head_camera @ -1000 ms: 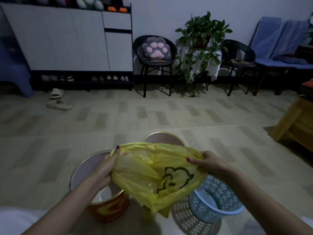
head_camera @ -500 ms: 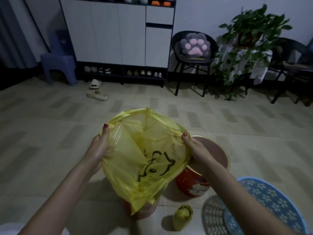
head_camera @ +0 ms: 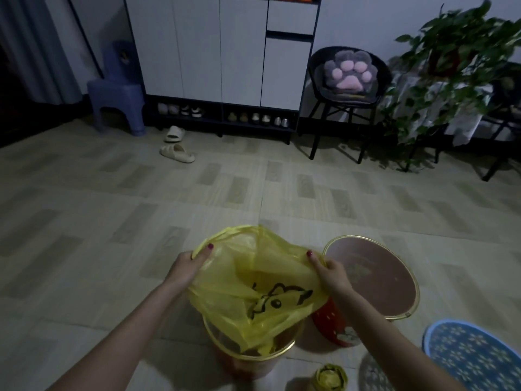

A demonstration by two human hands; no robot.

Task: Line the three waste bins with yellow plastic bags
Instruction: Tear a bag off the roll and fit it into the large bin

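Bag (head_camera: pixel 253 280) of thin yellow plastic hangs open over the nearest bin (head_camera: pixel 251 354), its lower end already dipping inside the gold rim while its mouth is held up and stretched wide. The left hand (head_camera: pixel 187 268) pinches the left edge of the mouth and the right hand (head_camera: pixel 328 273) pinches the right edge, fingers curled round the film; pulling the two edges apart likely keeps the opening round so it can be folded over the rim. A black cartoon print shows on the near wall of the bag. Just to the right stands a second red bin (head_camera: pixel 372 280), unlined, its pale inside showing. A blue lattice bin (head_camera: pixel 476 356) sits at the far right edge, also bare. A roll of yellow bags (head_camera: pixel 329 376) lies on the floor (head_camera: pixel 112 221) near the first bin, handy for the next two. By my reading, the first lining is only half done.
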